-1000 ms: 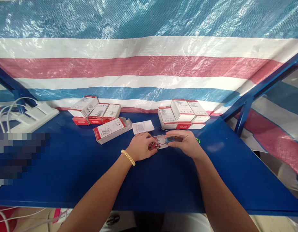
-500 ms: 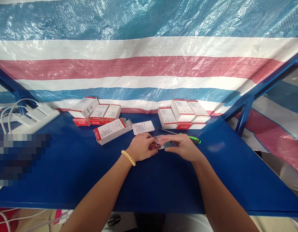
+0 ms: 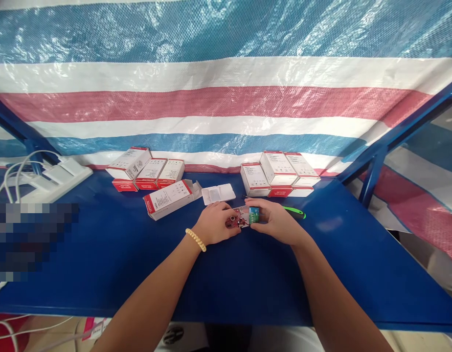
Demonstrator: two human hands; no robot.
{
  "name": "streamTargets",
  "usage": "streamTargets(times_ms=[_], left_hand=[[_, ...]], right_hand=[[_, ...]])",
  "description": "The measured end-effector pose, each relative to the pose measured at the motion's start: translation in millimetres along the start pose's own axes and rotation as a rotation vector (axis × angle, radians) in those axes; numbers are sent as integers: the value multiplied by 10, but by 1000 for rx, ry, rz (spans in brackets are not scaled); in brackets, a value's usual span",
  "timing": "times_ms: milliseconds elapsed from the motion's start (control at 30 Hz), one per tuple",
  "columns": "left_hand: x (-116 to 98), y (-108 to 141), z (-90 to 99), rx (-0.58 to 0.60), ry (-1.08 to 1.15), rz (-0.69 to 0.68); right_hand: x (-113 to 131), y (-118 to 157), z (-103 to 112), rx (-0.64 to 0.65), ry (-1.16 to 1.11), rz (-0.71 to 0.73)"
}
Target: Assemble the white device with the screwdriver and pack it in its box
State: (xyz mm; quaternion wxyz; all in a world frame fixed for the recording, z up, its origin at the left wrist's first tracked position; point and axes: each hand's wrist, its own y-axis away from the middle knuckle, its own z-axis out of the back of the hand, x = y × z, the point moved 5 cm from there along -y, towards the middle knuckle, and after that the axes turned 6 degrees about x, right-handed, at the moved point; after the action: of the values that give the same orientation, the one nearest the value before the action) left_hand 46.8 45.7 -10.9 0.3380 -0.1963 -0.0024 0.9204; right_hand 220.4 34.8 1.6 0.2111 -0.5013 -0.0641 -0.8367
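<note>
My left hand point(image 3: 215, 224) is closed around the left end of a small white device housing with a red circuit board point(image 3: 235, 221) showing in it. At the device's right end, my right hand point(image 3: 275, 221) pinches a green-and-blue block battery point(image 3: 254, 215) between thumb and fingers. The battery's printed side faces up, close against the board; whether it is seated cannot be seen. Behind my left hand lies a white plastic cover point(image 3: 218, 194). A screwdriver with a green-and-black handle point(image 3: 295, 212) lies beyond my right hand, its shaft mostly hidden.
An opened white-and-red carton point(image 3: 169, 199) lies left of the cover. Stacked cartons stand at the back left point(image 3: 150, 171) and back right point(image 3: 279, 171). A white power strip point(image 3: 66, 178) with cables occupies the left side of the blue table point(image 3: 244, 288). A striped sheet point(image 3: 226, 102) hangs behind.
My right hand has turned the battery flatter, so its printed green face now shows, and its fingers have drawn back slightly. My left hand keeps its hold on the device.
</note>
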Motion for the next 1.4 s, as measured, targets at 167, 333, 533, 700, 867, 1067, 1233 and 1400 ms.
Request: streamTargets(times_ms=[167,333,533,700,867,1067,1233,1400], left_hand=[[-24,35,110,-299,-36,-107],[-122,119,277,-649,-162,-193],[-159,206,348,-795,-169,-181],[-95,168,296,-656,-136,-68],[-86,132,273,-598,-127,4],[-120,143,277,-622,-159,44],[-127,155,289,-674,-149,33],[-94,111,249,-554,-139,2]], right_hand=[[-5,-13,10,-57,-49,67],[216,9,59,-288,111,353],[400,59,-12,-431,135,517],[401,42,-42,-417,148,433],[366,26,-21,-411,223,303],[127,5,50,-427,61,-23],[168,-11,47,-316,101,-49],[195,4,67,-453,291,4]])
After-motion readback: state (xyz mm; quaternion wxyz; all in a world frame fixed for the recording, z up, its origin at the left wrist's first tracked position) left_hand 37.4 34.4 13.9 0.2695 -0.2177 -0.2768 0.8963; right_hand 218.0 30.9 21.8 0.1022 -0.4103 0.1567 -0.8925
